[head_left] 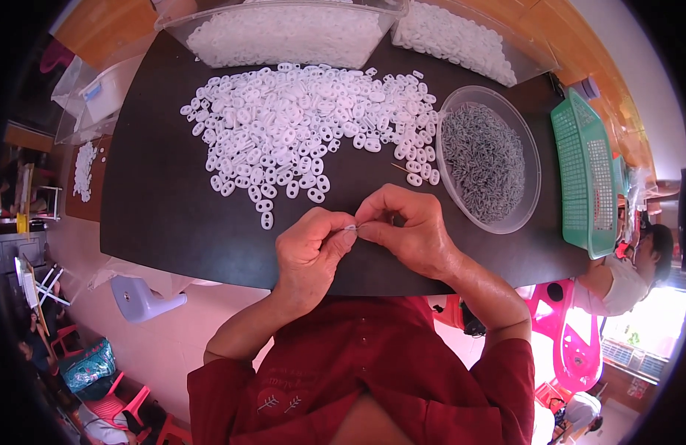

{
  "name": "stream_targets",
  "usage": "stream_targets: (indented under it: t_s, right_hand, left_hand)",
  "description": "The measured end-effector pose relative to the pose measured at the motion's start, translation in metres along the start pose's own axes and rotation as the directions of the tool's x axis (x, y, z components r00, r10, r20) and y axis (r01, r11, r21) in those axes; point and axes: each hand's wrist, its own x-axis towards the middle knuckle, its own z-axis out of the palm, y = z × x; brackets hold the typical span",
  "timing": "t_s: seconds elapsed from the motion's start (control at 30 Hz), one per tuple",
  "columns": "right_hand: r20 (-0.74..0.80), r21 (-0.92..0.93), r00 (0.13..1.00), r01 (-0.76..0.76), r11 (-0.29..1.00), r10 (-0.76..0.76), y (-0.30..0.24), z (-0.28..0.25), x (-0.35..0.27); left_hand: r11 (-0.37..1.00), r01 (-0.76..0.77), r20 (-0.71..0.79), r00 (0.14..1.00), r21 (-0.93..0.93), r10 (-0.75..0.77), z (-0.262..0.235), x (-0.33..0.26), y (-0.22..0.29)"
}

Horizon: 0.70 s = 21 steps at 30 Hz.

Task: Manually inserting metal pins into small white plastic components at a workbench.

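Item 1. Desk (pixel 161 185), dark top, curved near edge.

Item 2. Small white piece (pixel 349 228), between the hands, above the desk by the middle of its near edge. Left hand (pixel 309 256): thumb and forefinger pinched on it. Right hand (pixel 413 228): thumb and forefinger close together at the piece's right end; whether they grip it or a screw is too small to tell. Likely fault: a slip, from so small a hold with fingertips covering most of it; a drop here could roll over the near edge.

Item 3. Loose pile of white pieces (pixel 276 122), toward the far edge, trailing to one outlying piece (pixel 266 220) near the left hand. Likely fault: scatter, should a wrist sweep left.

Item 4. Clear bowl (pixel 533 170) of grey screws (pixel 482 159), toward the right edge, beside the pile. Likely fault: a spill, from the right elbow or forearm catching its rim.

Item 5. Green basket (pixel 576 167), at the right edge. Likely fault: tipping, if knocked outward.
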Motion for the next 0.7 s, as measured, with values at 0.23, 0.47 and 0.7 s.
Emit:
stream_targets:
  t_s: [0.23,0.47,0.7]
  right_hand:
    - [-0.024,0.096,0.998,-0.057,0.994,0.059,-0.003,0.004,-0.001]
    - [-0.112,-0.041,0.991,0.074,0.996,-0.078,0.003,0.011,-0.004]
    - [-0.114,-0.298,0.948,0.252,0.921,-0.297,0.006,0.014,-0.001]
  left_hand:
    - [0.988,0.044,-0.003,0.999,-0.148,-0.045,-0.004,0.001,0.004]
    - [0.953,0.140,-0.016,0.989,-0.269,-0.149,-0.004,0.001,0.003]
    - [0.957,0.131,-0.045,0.988,-0.259,-0.147,-0.003,0.001,0.003]
